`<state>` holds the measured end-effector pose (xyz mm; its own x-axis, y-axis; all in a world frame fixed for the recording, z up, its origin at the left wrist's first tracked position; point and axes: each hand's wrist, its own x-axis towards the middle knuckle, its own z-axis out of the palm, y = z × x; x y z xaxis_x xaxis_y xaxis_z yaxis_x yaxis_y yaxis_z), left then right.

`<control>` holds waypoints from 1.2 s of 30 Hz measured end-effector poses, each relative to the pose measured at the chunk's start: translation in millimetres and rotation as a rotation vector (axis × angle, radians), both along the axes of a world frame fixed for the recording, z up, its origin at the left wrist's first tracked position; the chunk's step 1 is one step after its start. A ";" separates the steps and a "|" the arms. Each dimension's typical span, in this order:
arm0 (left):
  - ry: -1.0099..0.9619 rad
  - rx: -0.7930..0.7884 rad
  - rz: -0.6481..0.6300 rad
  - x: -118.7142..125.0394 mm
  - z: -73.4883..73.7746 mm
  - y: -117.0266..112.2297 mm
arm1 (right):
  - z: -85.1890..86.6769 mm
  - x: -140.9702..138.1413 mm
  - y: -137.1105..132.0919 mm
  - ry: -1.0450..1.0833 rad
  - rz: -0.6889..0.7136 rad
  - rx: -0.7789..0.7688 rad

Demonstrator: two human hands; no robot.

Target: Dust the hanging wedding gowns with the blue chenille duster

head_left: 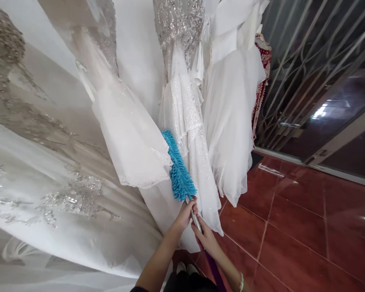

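Duster (179, 168), one: long head of bright blue, shaggy strands; silver-coloured shaft (196, 221); purple handle section (214, 272) below. Position: held aloft among hanging garments, the head slanting up and to the left, the handle running down toward the wearer.

Hands, two, both engaged. Left hand (187, 213): closed round the shaft just below the blue head. Right hand (207, 237): lower on the same shaft, just beside the left, thumb laid along the metal — fingers partly hidden. Bracelet (241, 282), pale, at the right wrist.

White dress with lace hem (130, 134): hanging, its lower edge alongside the left flank of the duster head. Sequinned dress (191, 117): silver beaded bodice, glittering white skirt; the duster head overlaps this skirt in view — actual contact cannot be told. Tulle dress (229, 117): white, full skirt, to the right of the sequinned one. Beaded gown (69, 198): large, pale, silver appliqué, filling the left side. Red garment (263, 61): light trim, partly covered by the tulle dress.

Floor (292, 231): red glossy tile, pale joints. Glass door (316, 77): scrolled metal bars, standing along the floor's far edge. Shoes (191, 269): light, below the hands.
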<state>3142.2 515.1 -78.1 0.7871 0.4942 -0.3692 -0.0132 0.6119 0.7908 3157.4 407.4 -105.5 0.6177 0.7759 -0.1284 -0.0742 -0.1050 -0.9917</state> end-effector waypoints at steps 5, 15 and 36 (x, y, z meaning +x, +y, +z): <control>-0.024 -0.009 -0.076 11.4 -2.0 -13.5 | 0.0 14.4 -23.3 -0.021 -0.004 -0.044; -0.151 0.211 -0.321 9.8 73.4 -5.5 | 53.3 1.4 -21.3 -0.038 -0.019 -0.008; -0.097 -0.106 -0.095 -20.8 20.4 -23.3 | 17.9 -31.0 -33.4 -0.107 -0.005 -0.010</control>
